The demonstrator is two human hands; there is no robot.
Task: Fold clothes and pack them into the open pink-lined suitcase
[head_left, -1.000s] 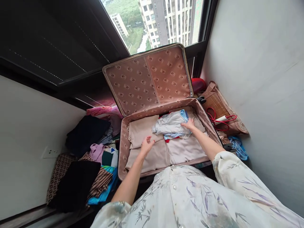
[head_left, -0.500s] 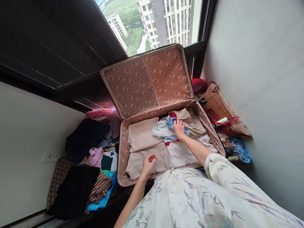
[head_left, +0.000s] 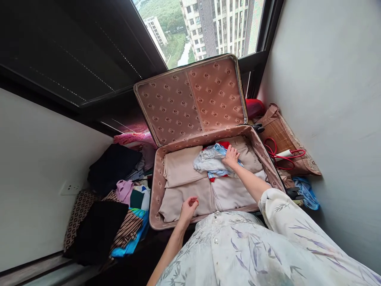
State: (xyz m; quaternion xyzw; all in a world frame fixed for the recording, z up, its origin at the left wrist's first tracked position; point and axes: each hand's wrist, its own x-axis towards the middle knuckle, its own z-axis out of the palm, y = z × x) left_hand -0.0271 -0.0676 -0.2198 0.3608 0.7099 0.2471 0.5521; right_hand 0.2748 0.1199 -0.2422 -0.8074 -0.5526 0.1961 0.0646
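Note:
An open suitcase [head_left: 152, 198] with a pink-brown patterned lining lies in front of me, packed with folded beige clothes [head_left: 183, 165] and pale folded clothes [head_left: 235, 192]. On top, right of the middle, is a loose bundle of light grey and blue cloth [head_left: 208, 159], with red cloth [head_left: 224, 143] showing at its edges. My right hand [head_left: 231, 156] rests on the blue part of this bundle, fingers spread over it. Above the front folded beige clothes hovers my left hand [head_left: 189, 207], its fingers loosely curled and apart, holding nothing.
The suitcase lid [head_left: 190, 101] leans back against the window frame. Piled clothes [head_left: 114, 169] lie on the left, with black cloth [head_left: 101, 230] in front. On the right are a brown cushion-like bag [head_left: 274, 123], a red cord [head_left: 269, 147] and blue cloth [head_left: 308, 193] beside the wall.
My right hand has shifted slightly over the bundle, its fingers now spread on the blue cloth. My left hand stays nearly in place. The whole view has moved a little.

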